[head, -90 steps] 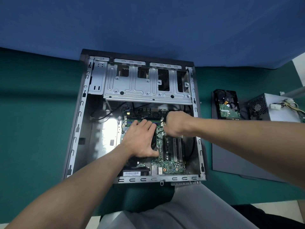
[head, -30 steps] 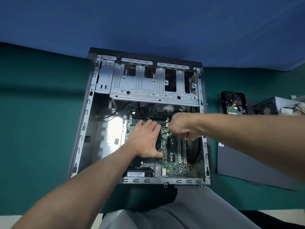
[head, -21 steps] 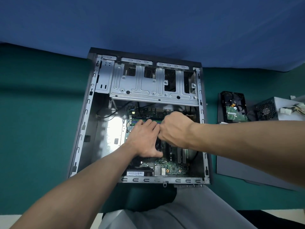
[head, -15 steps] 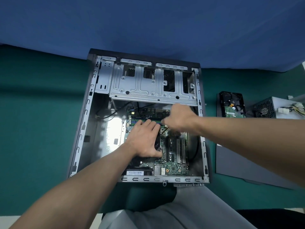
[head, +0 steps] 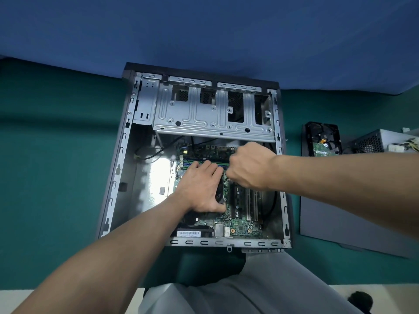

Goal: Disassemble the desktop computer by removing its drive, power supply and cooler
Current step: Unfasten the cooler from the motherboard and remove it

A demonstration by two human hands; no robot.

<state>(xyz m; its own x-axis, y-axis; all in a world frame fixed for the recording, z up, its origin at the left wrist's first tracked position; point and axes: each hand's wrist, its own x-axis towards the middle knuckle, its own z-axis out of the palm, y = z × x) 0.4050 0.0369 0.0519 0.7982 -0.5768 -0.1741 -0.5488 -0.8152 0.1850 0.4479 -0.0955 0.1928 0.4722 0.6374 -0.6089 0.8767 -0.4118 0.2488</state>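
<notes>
The open computer case [head: 127, 155] lies on its side with the motherboard [head: 244, 227] inside. The left hand [head: 201, 189] lies flat, fingers together, on the black cooler [head: 219, 193]; the right hand [head: 249, 166] is fisted just beside it, its contents hidden. The power supply [head: 376, 141] and the drive [head: 323, 141] lie outside, to the right.
</notes>
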